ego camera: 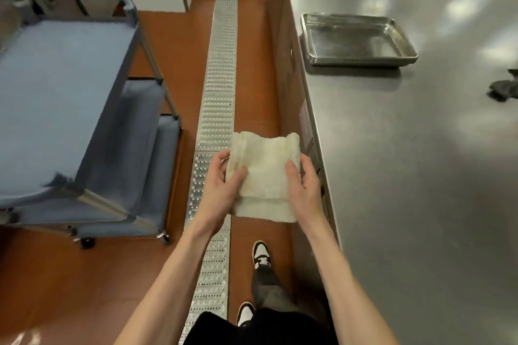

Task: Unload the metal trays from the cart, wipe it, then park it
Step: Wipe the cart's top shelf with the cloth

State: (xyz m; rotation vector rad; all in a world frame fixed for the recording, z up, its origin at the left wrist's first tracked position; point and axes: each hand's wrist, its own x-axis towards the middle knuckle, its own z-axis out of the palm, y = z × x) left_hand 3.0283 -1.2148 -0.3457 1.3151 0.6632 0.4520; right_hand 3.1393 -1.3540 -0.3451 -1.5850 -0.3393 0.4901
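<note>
Nearest, two feet in black-and-white shoes [261, 255] stand on the orange floor [84, 288], beside a metal drain grate [218, 109] that runs away down the aisle. Above them both bare forearms reach forward. The left hand [221, 190] and right hand [304, 187] together hold a folded, off-white cloth [266, 173] in the air over the floor and grate, each hand half closed on one side edge, thumb on top and fingers curled under. The cloth's upper fold stands up past the fingers; a lower layer hangs below them.

To the left stands the blue cart [64, 87], its top shelf bare, lower shelves showing beneath, wheels on the floor, its handle at the far end. To the right runs the steel counter [406, 176], its edge just beside the right hand. Farther along it sits a stack of metal trays [356, 39], nested, the top one empty. A dark rag [503, 89] lies at the counter's right edge, well apart from the trays.
</note>
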